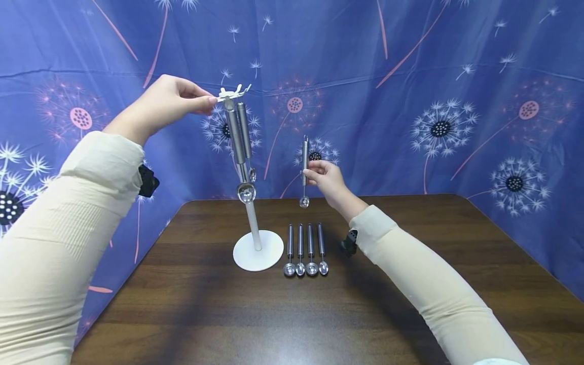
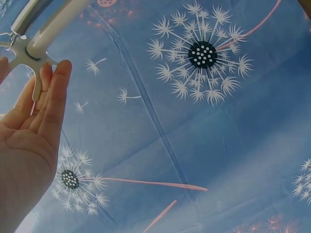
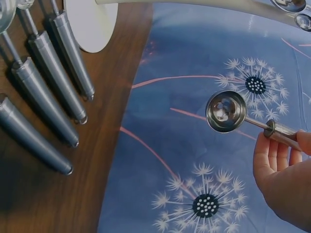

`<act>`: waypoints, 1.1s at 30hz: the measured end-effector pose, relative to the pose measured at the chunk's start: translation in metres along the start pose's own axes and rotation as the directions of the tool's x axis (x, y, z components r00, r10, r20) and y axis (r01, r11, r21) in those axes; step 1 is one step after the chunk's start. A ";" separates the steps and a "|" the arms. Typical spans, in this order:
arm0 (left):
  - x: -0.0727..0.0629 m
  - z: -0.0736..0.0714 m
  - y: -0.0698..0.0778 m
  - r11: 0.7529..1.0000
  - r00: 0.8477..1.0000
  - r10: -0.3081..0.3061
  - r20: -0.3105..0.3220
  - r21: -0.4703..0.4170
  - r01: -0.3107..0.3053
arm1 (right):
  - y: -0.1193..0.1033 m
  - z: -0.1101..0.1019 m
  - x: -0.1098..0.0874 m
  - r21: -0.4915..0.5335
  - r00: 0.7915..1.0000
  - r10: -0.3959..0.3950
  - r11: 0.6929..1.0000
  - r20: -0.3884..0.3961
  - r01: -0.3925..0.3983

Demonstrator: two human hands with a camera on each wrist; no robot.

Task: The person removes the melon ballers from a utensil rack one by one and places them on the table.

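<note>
In the head view, my left hand [image 1: 175, 101] pinches a hooked arm at the top of a white rack [image 1: 262, 261]. The left wrist view shows the fingers [image 2: 57, 104] against that hook arm [image 2: 36, 86] from below. Two steel melon ballers hang from the rack, a nearer one [image 1: 234, 134] and one behind it [image 1: 245, 131]. To the rack's right, my right hand [image 1: 327, 180] grips the handle of another melon baller [image 1: 304, 152] in mid-air, its scoop [image 3: 226, 111] pointing down. The held tool is apart from the rack.
Several similar steel scoops [image 1: 310, 241] lie side by side on the brown wooden table [image 1: 205, 314], right of the rack's round base, handles toward the back. A blue dandelion-print cloth [image 1: 365, 111] hangs behind the table.
</note>
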State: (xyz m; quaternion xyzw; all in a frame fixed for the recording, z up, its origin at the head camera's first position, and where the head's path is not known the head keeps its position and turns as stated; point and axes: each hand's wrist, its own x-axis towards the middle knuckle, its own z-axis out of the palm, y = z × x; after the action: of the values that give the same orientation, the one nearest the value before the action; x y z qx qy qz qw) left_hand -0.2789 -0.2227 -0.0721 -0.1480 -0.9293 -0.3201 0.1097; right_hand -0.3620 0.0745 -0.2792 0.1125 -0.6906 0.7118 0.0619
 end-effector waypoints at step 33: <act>0.000 0.003 0.000 0.999 1.000 0.005 -0.020 0.044 -0.004 | 0.043 -0.048 -0.029 -0.141 0.962 0.273 0.952 -0.018 -0.273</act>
State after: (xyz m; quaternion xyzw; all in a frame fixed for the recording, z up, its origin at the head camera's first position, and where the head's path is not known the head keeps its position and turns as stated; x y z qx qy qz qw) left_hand -0.2790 -0.2207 -0.0747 -0.1445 -0.9346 -0.3009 0.1231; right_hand -0.3482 0.1231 -0.3290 0.0118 -0.7484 0.6625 -0.0299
